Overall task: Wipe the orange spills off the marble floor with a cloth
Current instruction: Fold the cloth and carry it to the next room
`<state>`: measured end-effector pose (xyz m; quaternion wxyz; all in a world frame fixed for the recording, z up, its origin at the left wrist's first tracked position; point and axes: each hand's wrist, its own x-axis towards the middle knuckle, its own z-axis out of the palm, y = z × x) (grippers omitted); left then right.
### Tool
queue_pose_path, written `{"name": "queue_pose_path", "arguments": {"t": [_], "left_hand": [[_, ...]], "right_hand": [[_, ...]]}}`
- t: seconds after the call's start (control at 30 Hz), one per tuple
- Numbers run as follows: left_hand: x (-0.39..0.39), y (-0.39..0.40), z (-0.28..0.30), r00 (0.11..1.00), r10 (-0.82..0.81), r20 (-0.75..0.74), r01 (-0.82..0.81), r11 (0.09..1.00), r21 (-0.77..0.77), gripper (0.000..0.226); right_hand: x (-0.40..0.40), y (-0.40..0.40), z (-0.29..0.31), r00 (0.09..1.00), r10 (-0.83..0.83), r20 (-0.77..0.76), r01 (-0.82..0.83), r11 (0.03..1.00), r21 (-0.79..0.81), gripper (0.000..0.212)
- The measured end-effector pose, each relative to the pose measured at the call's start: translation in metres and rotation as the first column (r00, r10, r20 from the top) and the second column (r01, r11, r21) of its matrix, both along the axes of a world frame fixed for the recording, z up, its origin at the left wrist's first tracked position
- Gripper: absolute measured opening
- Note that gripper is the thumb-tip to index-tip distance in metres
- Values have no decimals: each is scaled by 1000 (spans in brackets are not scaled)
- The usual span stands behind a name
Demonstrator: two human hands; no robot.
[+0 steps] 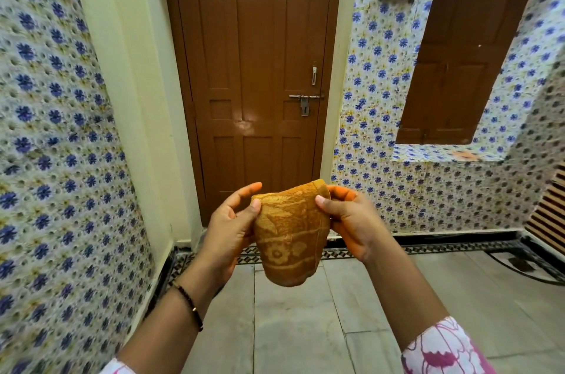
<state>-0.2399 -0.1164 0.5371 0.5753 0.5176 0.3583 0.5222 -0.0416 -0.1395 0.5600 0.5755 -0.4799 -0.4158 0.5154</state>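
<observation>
Orange patterned cloth [289, 239], folded, raised above the marble floor [305, 327]. Left hand [226, 236] pinches its left edge; right hand [348, 220] grips its right edge.

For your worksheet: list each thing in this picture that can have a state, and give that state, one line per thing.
cloth: folded, held up off the floor, stained orange
left hand: gripping the cloth's left edge
right hand: gripping the cloth's right edge, fingers tinted orange
door: shut
bolt: appears slid across
window shutters: closed
marble floor: no orange spill visible in view
</observation>
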Motion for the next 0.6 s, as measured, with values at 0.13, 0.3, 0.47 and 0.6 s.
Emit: {"name": "queue_pose_path", "arguments": {"t": [0.13, 0.3, 0.47, 0.6], "left_hand": [[-2, 1, 2, 997, 51, -63, -46, 996, 80, 37], [-4, -5, 9, 981, 178, -82, -148, 945, 291, 30], [0, -17, 17, 979, 199, 34, -197, 901, 387, 25], [6, -19, 21, 979, 118, 166, -169, 924, 343, 26]], "right_hand": [[-7, -5, -6, 996, -85, -5, 85, 994, 74, 12], [-10, -10, -14, 986, -167, 20, 157, 958, 240, 12], [-17, -17, -7, 993, -91, -72, 111, 927, 359, 24], [-19, -20, -5, 982, 27, -188, 52, 915, 400, 40]]}}
